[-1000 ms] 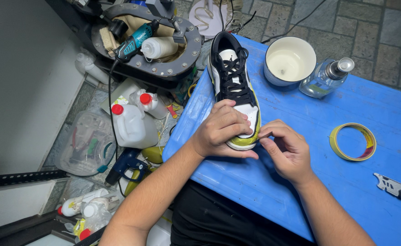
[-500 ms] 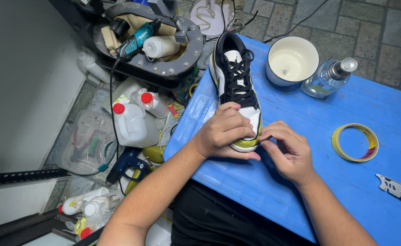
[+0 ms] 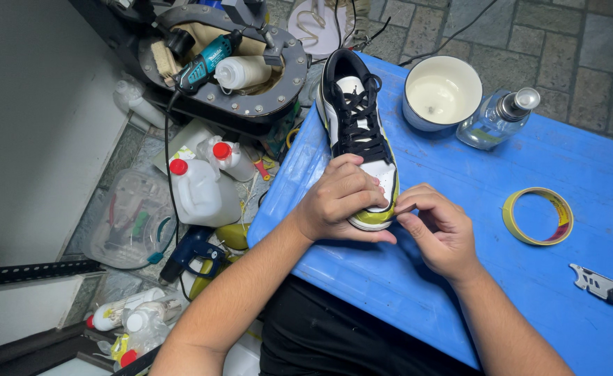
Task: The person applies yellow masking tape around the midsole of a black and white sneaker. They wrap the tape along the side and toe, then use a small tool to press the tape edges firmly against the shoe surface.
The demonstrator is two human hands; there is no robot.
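Shoe (image 3: 357,132) lies on the blue desk (image 3: 460,278); left hand (image 3: 338,202) still clamps its toe, right hand (image 3: 440,226) has shifted closer, pinching tape at the sole edge.

The light is bright and soft and comes from above. The blue tabletop (image 3: 529,299) looks strong in colour. Small dark shadows sit under the left hand (image 3: 341,202) and right hand (image 3: 439,230). The white bowl (image 3: 442,90) shines a little. The picture is sharp. The floor at the corners looks darker.
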